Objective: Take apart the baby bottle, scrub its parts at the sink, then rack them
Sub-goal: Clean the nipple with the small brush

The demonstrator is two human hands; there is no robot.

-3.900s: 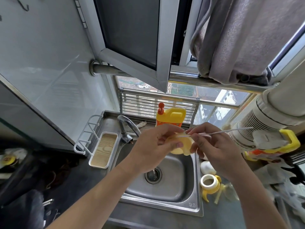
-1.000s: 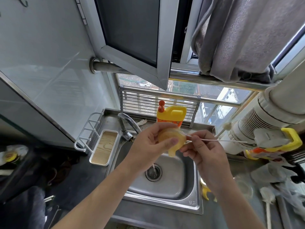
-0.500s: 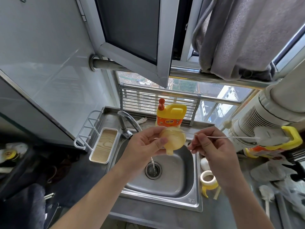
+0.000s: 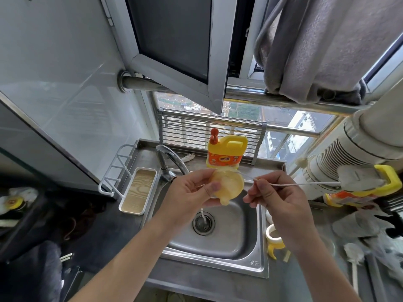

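Above the steel sink, my left hand pinches a yellowish silicone bottle nipple, its tip pointing down. My right hand grips a thin white straw brush by its wire; the wire runs right, and its near end sits just right of the nipple, apart from it. A thin stream of water falls from the faucet into the drain. The bottle's white and yellow collar with handles rests on the counter right of the sink.
A yellow dish soap jug stands behind the sink before a metal rack. A white tray with a wood-grain insert sits left. A bottle brush, cloths and another yellow bottle crowd the right counter. A window frame hangs overhead.
My right hand has drawn the straw brush out of the nipple and to the right. My left hand has turned the nipple so its tip points down.
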